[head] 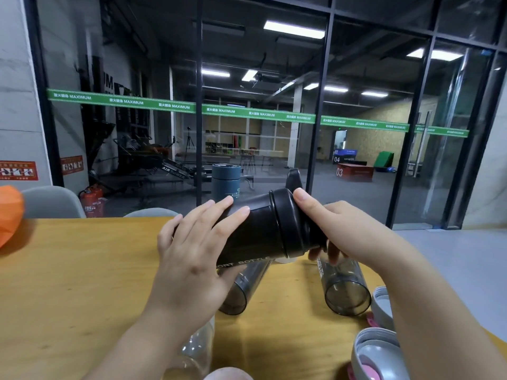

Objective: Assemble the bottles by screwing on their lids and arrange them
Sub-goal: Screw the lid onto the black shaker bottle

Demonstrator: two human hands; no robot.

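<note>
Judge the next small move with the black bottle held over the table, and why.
Probably keep twisting: the left hand grips the black bottle, the right hand wraps its black lid, already on the neck; whether it is tight is unclear.

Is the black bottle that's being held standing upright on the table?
No, the black bottle is tilted sideways above the table, gripped by both hands.

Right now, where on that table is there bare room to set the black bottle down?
The widest bare patch of the table lies left of the left hand, past the orange object. The near right is crowded: smoky bottles, grey lids, a clear bottle.
</note>
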